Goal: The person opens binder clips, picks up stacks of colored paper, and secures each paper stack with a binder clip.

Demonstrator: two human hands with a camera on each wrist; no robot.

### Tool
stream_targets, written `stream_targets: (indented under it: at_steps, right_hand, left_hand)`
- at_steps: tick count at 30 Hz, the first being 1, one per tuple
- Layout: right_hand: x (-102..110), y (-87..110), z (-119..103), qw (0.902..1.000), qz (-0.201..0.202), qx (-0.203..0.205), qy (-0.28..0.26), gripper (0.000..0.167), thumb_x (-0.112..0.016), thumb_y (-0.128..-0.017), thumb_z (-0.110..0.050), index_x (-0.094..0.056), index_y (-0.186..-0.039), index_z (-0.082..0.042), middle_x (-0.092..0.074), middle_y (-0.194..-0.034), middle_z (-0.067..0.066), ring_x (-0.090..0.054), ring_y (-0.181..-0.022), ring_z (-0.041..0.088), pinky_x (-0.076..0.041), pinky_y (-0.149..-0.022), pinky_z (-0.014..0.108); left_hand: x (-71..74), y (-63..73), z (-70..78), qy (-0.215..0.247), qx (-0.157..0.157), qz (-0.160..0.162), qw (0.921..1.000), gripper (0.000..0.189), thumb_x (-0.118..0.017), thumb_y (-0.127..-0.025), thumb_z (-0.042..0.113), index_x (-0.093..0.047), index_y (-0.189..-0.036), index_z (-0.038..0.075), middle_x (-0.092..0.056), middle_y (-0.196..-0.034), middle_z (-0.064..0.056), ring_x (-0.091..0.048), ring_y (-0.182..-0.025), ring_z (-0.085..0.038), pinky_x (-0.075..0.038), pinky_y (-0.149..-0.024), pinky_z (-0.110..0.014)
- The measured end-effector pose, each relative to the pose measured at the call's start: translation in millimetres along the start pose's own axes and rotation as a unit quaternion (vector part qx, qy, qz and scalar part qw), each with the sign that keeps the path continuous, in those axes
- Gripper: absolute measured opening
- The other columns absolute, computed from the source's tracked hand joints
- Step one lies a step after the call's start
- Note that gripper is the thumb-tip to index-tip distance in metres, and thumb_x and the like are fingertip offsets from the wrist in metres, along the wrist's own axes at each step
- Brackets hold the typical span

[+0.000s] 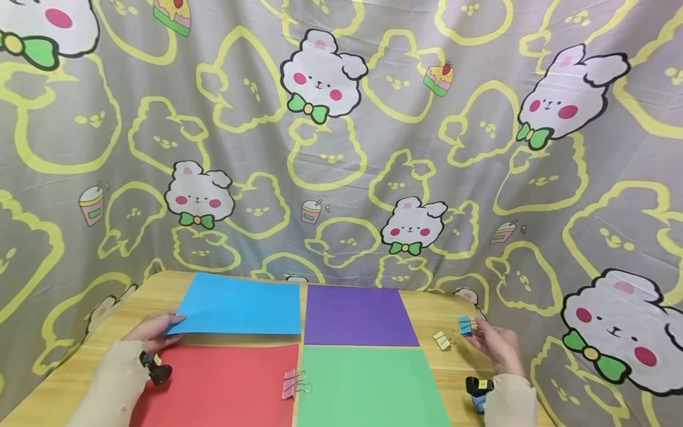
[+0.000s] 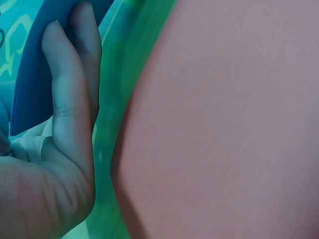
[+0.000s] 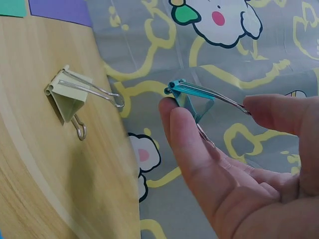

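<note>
Right wrist: half-spread grip (image 3: 251, 191) pinches teal clip (image 3: 188, 88).

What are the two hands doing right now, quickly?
Left hand: holding the blue sheet near a corner, thumb on top, fingers beneath.
Right hand: pinching the blue binder clip by its wire handles.

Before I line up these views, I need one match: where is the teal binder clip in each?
Head: teal binder clip, right of centre, lower half.
Left wrist: not in it.
Right wrist: teal binder clip, slightly above and right of centre.
Shared landmark, head and right wrist: cream clip, to its left.
</note>
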State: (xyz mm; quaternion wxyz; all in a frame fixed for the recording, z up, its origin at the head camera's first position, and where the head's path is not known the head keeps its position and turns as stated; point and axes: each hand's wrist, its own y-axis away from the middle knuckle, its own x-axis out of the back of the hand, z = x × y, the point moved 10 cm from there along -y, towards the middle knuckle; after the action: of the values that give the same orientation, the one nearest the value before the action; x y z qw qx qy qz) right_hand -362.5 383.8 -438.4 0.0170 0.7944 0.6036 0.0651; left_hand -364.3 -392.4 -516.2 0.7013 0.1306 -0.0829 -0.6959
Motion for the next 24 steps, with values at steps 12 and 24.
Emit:
stream_targets:
  at_steps: [12, 24]
  right_hand:
    - [-3, 0.0, -3, 0.9998, 0.002, -0.006, 0.017, 0.068, -0.045, -0.110, -0.029, -0.026, -0.150, 0.022, -0.063, -0.093, 0.001, -0.069, -0.077, 0.003, -0.062, -0.081, 0.020]
    - [-3, -2.2, 0, 1.0000, -0.001, -0.004, 0.006, 0.066, -0.037, -0.110, -0.046, -0.045, -0.133, 0.015, -0.069, -0.084, -0.003, -0.077, -0.076, 0.007, -0.063, -0.078, 0.024]
  left_hand:
    - [-6.3, 0.3, 5.9, -0.001, -0.026, -0.001, 0.9997, 0.078, -0.051, -0.108, 0.014, 0.001, -0.157, -0.017, -0.061, -0.112, -0.010, -0.064, -0.086, -0.004, -0.060, -0.078, -0.024]
    - [-41.3, 11.2, 22.2, -0.018, -0.041, -0.025, 0.9987, 0.077, -0.045, -0.111, 0.022, 0.006, -0.160, -0.010, 0.002, -0.165, -0.038, -0.057, -0.096, 0.001, -0.059, -0.083, -0.021]
